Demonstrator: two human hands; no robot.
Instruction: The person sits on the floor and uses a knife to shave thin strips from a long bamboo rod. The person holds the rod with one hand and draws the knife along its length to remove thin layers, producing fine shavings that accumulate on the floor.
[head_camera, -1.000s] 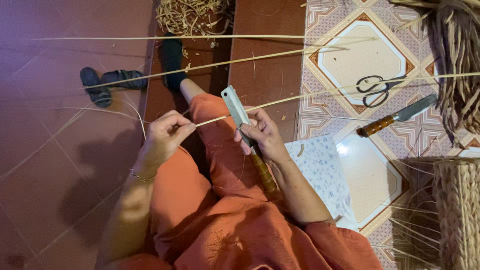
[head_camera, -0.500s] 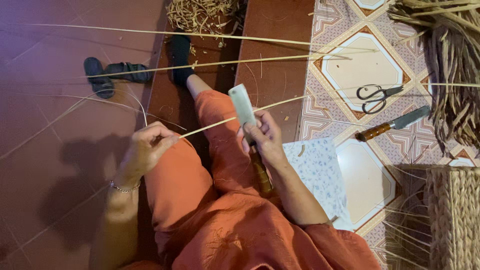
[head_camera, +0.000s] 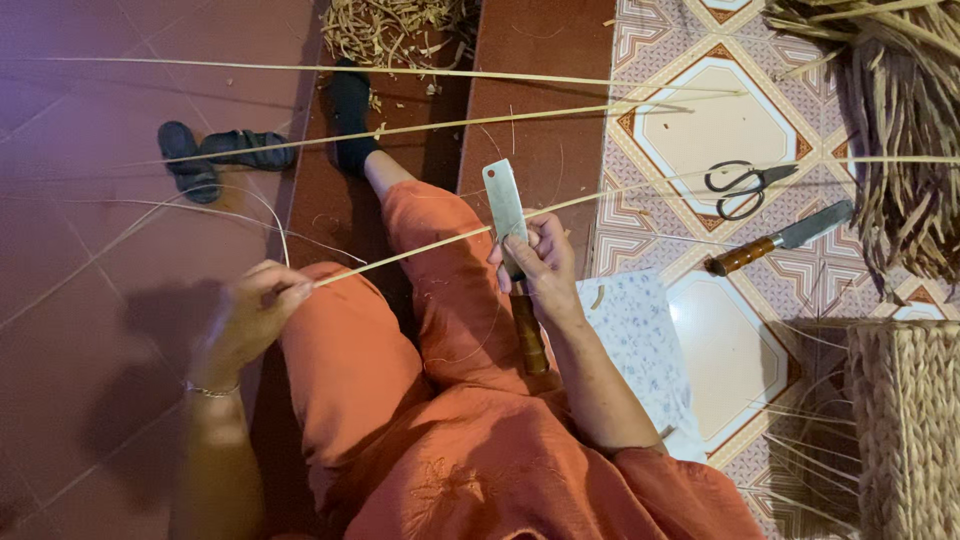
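Note:
My right hand (head_camera: 535, 262) grips a flat-bladed cleaver (head_camera: 503, 205) with a brown wooden handle (head_camera: 527, 333), blade pointing away from me above my orange-clad knee. A long thin pale strip of cane (head_camera: 430, 250) runs from under the blade leftward to my left hand (head_camera: 250, 310), which pinches its end out over the red floor. The strip continues to the right across the patterned tiles.
Black scissors (head_camera: 742, 186) and a second wooden-handled knife (head_camera: 780, 238) lie on the patterned tiles at right. More long cane strips (head_camera: 420, 72) cross the top. A woven basket (head_camera: 905, 425) stands at lower right, dried fibre bundles (head_camera: 900, 120) at upper right, dark sandals (head_camera: 215, 155) at left.
My left hand has pulled the strip's end leftward and down, away from the cleaver. The right hand and cleaver have stayed over the knee.

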